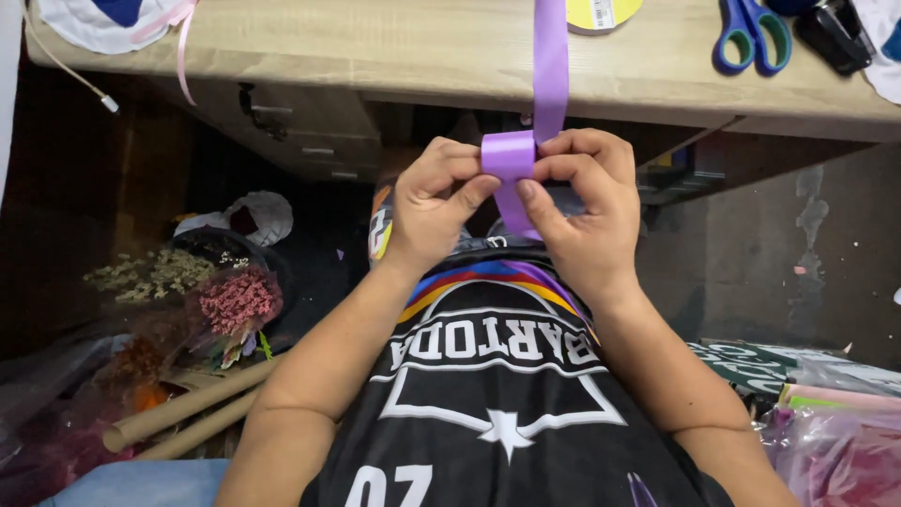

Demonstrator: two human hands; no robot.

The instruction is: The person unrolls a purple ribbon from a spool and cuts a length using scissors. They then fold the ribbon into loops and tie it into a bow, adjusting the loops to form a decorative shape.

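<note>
A wide purple ribbon (551, 66) runs down from the wooden desk (422, 52) to my hands, which are held together just below the desk's front edge. My left hand (434, 202) and my right hand (587, 202) both pinch a folded loop of this ribbon (508, 155) between thumbs and forefingers. A short tail of the ribbon hangs below the loop, between my hands. The ribbon's upper end leads toward a yellow spool (603, 13) at the desk's far edge.
Blue-handled scissors (752, 36) and a black stapler (833, 36) lie on the desk at the right. A pink ribbon (180, 42) hangs off the desk's left side. On the floor at left are dried flowers (235, 300) and cardboard tubes (188, 413); plastic-wrapped packages (826, 413) at right.
</note>
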